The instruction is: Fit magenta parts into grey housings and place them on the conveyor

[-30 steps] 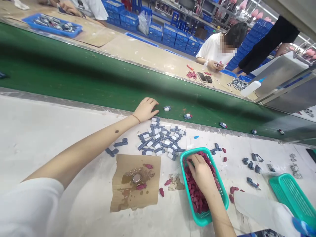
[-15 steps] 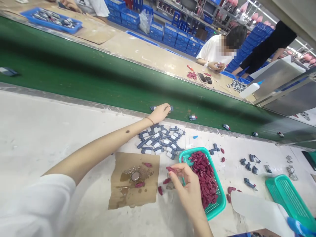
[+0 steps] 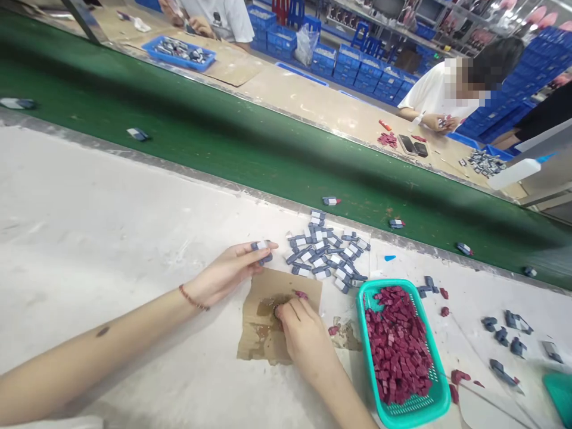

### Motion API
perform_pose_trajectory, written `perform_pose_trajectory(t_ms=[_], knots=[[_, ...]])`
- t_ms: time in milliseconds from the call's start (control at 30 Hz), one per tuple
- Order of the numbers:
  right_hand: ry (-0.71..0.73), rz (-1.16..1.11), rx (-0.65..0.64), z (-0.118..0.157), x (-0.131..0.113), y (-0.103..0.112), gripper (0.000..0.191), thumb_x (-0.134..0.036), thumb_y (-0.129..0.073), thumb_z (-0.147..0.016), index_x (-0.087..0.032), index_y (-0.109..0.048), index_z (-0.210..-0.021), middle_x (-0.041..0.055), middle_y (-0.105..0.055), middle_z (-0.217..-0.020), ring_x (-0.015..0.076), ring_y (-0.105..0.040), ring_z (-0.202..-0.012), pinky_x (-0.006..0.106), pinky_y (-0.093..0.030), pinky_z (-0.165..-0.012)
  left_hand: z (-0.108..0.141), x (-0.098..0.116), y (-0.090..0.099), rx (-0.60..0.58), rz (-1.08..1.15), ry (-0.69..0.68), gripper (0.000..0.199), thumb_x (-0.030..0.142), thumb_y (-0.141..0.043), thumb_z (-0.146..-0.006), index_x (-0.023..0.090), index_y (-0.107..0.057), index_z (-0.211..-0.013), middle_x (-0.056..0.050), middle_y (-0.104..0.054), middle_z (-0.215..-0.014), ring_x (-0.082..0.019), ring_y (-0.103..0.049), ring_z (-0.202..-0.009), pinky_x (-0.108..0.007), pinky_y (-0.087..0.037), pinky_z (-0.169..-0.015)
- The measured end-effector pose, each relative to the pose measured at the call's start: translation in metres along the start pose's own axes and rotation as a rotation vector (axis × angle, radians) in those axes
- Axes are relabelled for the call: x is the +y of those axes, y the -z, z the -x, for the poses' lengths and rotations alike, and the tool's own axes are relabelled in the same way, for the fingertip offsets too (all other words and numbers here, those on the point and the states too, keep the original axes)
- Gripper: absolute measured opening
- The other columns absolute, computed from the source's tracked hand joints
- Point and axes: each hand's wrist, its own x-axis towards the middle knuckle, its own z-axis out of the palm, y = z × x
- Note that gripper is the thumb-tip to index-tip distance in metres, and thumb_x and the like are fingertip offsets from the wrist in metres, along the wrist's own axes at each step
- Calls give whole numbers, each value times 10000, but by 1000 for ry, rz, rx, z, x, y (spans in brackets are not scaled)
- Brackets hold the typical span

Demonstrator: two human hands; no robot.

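My left hand (image 3: 232, 268) is closed on a small dark blue and white plastic part (image 3: 263, 251), held above the upper left corner of a brown cardboard piece (image 3: 254, 333). Over that cardboard my right hand (image 3: 306, 336) is bent down, its fingertips pinched at a wet, glossy patch (image 3: 268, 307). What those fingers hold is hidden. One dark red piece (image 3: 301, 294) lies just beyond the knuckles. Beside the cardboard, a heap of blue and white parts (image 3: 319, 259) lies on the table. A green basket (image 3: 441, 393) full of dark red pieces (image 3: 397, 339) stands right of my right hand.
A green conveyor belt (image 3: 223, 152) with several spaced parts runs beyond the table. Across it, a co-worker (image 3: 447, 101) handles small pieces, and another person (image 3: 218, 24) sits near a blue tray (image 3: 179, 53). Loose blue parts (image 3: 503, 336) lie at the right.
My left hand has come back from the belt with a blue and white part. My right hand, which pinched a red piece near the basket, has moved left onto the cardboard. The view has shifted left.
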Motion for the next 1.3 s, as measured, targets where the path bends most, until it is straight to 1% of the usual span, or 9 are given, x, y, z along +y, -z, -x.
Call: perform_pose_trajectory(t_ms=[100,333,533,600,700,833,933,1033,1300], knots=[[3,39,-49,1,0,3,276,56,-476,-792,-199,-551,-865,46,-609,-812,218,-560,-778,315,-492,-709,17,-17,6,-49,-49,-62,409,461,-808,-627,156,-654,-853,-57,-635,-922,-189,-579,-830,-291,-473,-703],[8,26,-48,0,-3,3,275,65,-438,-783,-176,-557,-838,66,-608,-802,228,-557,-775,327,-485,-690,37,-47,6,-324,-144,-103,397,553,-569,-852,241,-409,-1038,61,-469,-729,-72,-403,-500,-236,-357,-527],[-127,-433,27,0,0,17,185,-74,-450,-915,-187,-584,-855,51,-642,-805,199,-609,-778,301,-498,-699,41,-56,13,-395,-307,-98,355,545,-513,-887,245,-353,-986,56,-419,-755,-70,-307,-470,-213,-302,-442],[-201,-645,113,2,4,24,136,-127,-493,-926,-198,-605,-898,43,-677,-851,181,-639,-810,283,-508,-731,41,-55,15,-406,-453,-184,313,533,-432,-924,224,-406,-970,21,-467,-764,-116,-415,-544,-246,-392,-507],[-234,-823,241,5,7,29,90,-164,-553,-910,-208,-630,-896,35,-702,-877,165,-660,-821,261,-521,-734,42,-51,18,-453,-708,-321,325,479,-354,-963,203,-491,-1063,-83,-594,-985,-232,-570,-905,-350,-481,-813],[-150,-839,311,5,3,31,108,-135,-569,-899,-211,-644,-912,37,-705,-876,156,-660,-842,256,-525,-768,44,-47,19,-591,-815,-356,452,471,-280,-987,227,-364,-1358,-125,-529,-1326,-273,-501,-1203,-380,-424,-982],[-90,-808,306,3,-1,32,143,-112,-554,-902,-216,-644,-944,43,-702,-889,155,-657,-854,257,-528,-770,47,-47,21,-628,-742,-276,475,536,-235,-980,207,-399,-1281,-106,-612,-1118,-230,-593,-955,-332,-483,-804],[-63,-796,283,2,-2,33,160,-106,-542,-910,-220,-641,-964,42,-701,-896,155,-653,-870,265,-527,-790,48,-47,20,-660,-659,-228,484,571,-192,-972,191,-475,-1071,-7,-527,-765,-160,-484,-662,-280,-423,-638],[-51,-758,212,1,-1,31,138,-154,-514,-943,-207,-636,-981,56,-690,-908,162,-637,-902,280,-513,-825,48,-47,17,-732,-562,-204,460,581,-200,-966,195,-444,-914,29,-412,-694,-136,-368,-601,-265,-333,-584]])
